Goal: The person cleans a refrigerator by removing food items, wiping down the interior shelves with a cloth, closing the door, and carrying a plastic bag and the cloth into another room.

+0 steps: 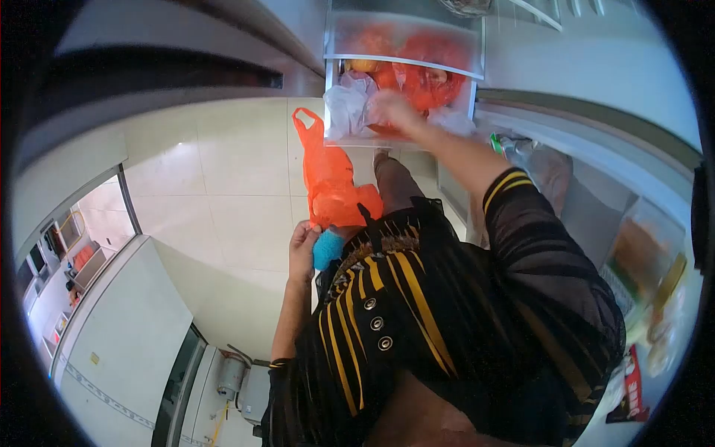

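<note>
Pinching with its fingertips, our left hand point(302, 242) is gripping the near edge of a crumpled orange-red plastic carrier bag point(329, 175) in the head view. Just beside it, a fuzzy bright-blue object point(328, 250) is showing; we cannot tell what it is. Our right hand point(389, 112) is reaching over an open, pale-rimmed plastic drawer point(473, 100), near a crumpled white translucent plastic bag point(345, 110); it is blurring, so we cannot tell whether it is gripping anything. Working well here, we judge, means holding the pinch firm without stretching the thin film, and moving the reaching hand slowly. The carrier bag is extending between our waist and the drawer's left front corner, its long axis running away from us and leaning slightly leftward, its handle loop point(310, 140) pointing forward.
</note>
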{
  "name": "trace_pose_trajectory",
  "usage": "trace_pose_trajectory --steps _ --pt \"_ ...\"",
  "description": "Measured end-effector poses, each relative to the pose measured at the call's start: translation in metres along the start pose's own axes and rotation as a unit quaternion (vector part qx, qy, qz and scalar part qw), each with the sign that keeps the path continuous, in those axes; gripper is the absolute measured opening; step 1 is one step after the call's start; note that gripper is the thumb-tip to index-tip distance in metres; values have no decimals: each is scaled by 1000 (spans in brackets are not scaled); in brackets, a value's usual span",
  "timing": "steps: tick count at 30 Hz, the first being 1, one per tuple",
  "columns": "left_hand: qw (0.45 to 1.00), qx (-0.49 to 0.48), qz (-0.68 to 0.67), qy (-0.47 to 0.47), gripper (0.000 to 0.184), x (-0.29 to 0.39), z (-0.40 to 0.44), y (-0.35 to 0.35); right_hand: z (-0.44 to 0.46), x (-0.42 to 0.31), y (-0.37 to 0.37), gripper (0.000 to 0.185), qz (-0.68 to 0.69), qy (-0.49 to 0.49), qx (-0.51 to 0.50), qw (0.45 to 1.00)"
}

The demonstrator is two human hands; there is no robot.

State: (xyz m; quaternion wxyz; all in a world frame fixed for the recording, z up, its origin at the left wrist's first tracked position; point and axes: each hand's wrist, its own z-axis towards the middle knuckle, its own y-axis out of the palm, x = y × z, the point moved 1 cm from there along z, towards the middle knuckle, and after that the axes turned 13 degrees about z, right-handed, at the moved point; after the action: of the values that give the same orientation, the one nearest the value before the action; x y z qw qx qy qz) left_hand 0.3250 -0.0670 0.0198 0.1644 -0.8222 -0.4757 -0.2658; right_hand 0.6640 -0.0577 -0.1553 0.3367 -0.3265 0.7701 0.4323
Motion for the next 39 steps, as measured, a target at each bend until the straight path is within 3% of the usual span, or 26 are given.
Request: trace_pose_trajectory --steps 1,2,4,5,7,9,11,12,14,15,16,17,21,22,23,26,27,28,29,30,31,32,39 --pt "999 -28 1 24 6 3 -3 -3 -16 27 22 21 -175 -15 -133 975" --pt "998 -46 -4 38 7 4 -5 -7 -50 26 61 19 -82 103 -136 982" --pt "998 -45 -2 37 7 4 -14 -19 -87 54 90 22 -152 228 -210 938" --pt "998 -43 -2 37 6 3 -17 -25 -101 58 95 22 -154 225 -206 940" --pt "998 -54 3 40 7 -7 -19 -41 -127 66 92 20 14 334 -52 941" --pt "997 -63 7 41 7 -14 -22 -55 -131 93 63 22 175 305 135 926" --pt "999 -46 18 18 8 -18 -24 -66 -121 114 22 20 328 285 295 851" --pt "998 -49 22 18 8 -21 -25 -71 -114 117 12 20 331 282 297 850" --pt "1000 -10 23 10 10 -27 -26 -79 -105 133 -13 25 399 166 411 803" --pt "1000 -12 29 1 10 -30 -26 -79 -99 147 -30 25 402 170 418 797" --pt "1000 -2 25 -14 10 -27 -29 -77 -90 180 -55 23 249 99 308 913" --pt "999 8 21 -29 10 -27 -32 -77 -85 208 -70 21 85 23 179 980" --pt "997 12 37 -59 9 -51 -16 -84 -69 229 -80 16 37 3 186 982" --pt "998 9 37 -57 9 -50 -15 -79 -67 206 -67 13 283 75 290 911" --pt "998 6 36 -54 9 -48 -13 -75 -64 184 -55 10 506 138 371 767" --pt "999 -15 14 -44 9 -50 -4 -68 -59 147 -42 8 507 166 432 727" --pt "999 -15 15 -48 9 -53 -2 -66 -64 155 -46 8 508 168 434 725" --pt "999 -9 32 -36 8 -51 3 -61 -66 176 -58 10 388 94 335 854" --pt "999 -3 48 -22 8 -47 6 -58 -65 173 -57 14 249 13 220 943" --pt "999 -17 39 -26 7 -42 7 -56 -56 167 -63 14 249 11 217 944" --pt "999 -15 39 -25 7 -35 8 -52 -47 141 -60 15 376 101 336 858" --pt "999 -11 36 -22 6 -29 7 -48 -46 129 -56 16 486 188 441 731" --pt "999 -29 22 -40 10 -17 17 -34 -37 130 -81 19 499 176 392 752"
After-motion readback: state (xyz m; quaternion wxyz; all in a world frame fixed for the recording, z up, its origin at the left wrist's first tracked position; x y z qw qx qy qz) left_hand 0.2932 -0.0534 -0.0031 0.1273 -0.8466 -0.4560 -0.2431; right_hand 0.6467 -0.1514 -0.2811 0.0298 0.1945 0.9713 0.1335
